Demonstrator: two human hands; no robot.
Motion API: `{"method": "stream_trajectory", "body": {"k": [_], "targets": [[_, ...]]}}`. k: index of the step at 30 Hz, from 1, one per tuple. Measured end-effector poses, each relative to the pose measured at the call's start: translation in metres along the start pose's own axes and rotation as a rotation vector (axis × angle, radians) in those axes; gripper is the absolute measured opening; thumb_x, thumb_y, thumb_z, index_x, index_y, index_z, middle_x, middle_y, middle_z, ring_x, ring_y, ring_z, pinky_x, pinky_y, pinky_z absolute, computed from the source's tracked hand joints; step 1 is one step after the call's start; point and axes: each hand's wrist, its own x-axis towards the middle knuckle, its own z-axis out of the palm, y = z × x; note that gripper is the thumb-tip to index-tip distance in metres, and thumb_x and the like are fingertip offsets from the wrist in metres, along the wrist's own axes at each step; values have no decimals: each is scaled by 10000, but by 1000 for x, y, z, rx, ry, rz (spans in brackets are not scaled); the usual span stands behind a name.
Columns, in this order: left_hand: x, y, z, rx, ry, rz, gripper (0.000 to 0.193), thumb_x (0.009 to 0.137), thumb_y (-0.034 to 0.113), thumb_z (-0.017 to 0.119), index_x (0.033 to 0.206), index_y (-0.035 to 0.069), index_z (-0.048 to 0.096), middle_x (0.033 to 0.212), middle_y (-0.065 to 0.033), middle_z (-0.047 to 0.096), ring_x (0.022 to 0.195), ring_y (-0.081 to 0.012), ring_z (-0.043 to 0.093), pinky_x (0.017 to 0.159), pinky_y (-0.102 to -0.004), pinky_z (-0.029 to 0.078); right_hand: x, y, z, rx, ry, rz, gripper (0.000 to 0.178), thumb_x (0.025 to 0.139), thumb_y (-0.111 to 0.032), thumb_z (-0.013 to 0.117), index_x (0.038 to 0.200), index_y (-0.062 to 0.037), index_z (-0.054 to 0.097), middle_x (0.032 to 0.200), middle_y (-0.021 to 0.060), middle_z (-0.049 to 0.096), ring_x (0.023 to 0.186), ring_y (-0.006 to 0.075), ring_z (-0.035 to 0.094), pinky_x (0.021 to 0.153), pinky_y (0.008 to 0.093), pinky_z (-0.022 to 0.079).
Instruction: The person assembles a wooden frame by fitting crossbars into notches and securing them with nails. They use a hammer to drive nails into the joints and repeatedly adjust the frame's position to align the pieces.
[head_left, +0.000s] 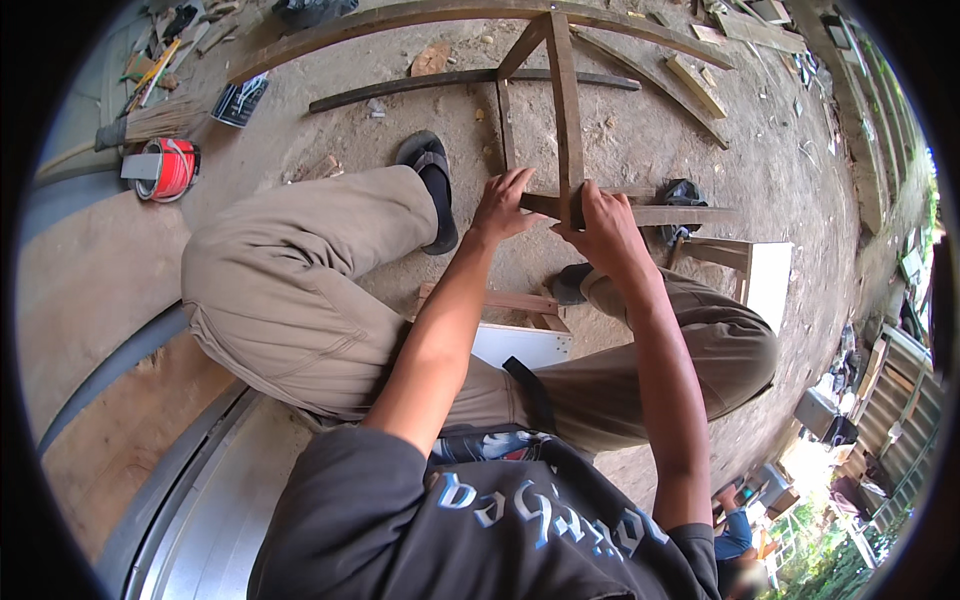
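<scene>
Wooden frame (566, 110) on dirt floor (640, 130); left hand (503, 205) grasps its near crossbar's left end, right hand (608, 225) clasps the near corner, seemingly for steadiness.

Arms (428, 365) extended, left hand (500, 207) curled, right hand (608, 228) curled

wooden frame (567, 105) | brown, openwork | joined | held at near end

Ahead, wooden frame (567, 115), with left hand (500, 208) and right hand (612, 230) side by side at its near end. Far to the left, can (179, 170) just before broom (170, 122). Near the frame's right end, on the floor (800, 180), wood block (697, 86).
</scene>
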Motion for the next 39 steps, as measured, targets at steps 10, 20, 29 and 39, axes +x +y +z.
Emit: {"method": "stream_trajectory", "body": {"k": [10,20,29,39], "targets": [[20,50,-14,-535,-267,-263,369,728,183,678,1071,47,683,856,-100,680,811,-170,673,723,-357,522,3,3,-22,54,-128,23,547,748,-259,869,995,23,471,852,246,666,863,464,644,719,500,499],[17,51,-12,-477,-162,-137,224,764,207,726,920,54,674,807,-135,667,786,-300,682,704,-392,516,6,6,-28,62,-162,18,493,768,-224,851,993,10,480,873,252,663,856,457,645,722,481,493],[17,44,-5,-471,-149,-105,232,771,226,728,914,54,666,796,-135,660,776,-286,681,699,-388,514,5,3,-32,51,-169,-3,468,792,-211,827,1004,11,474,843,255,658,846,452,650,712,483,494],[13,37,-13,-321,-162,-34,461,684,247,802,1090,79,665,1120,-156,664,1151,-320,598,974,-416,468,4,18,-22,-110,-141,-102,514,816,-217,800,1028,49,415,809,282,641,832,477,635,724,506,504]]}}
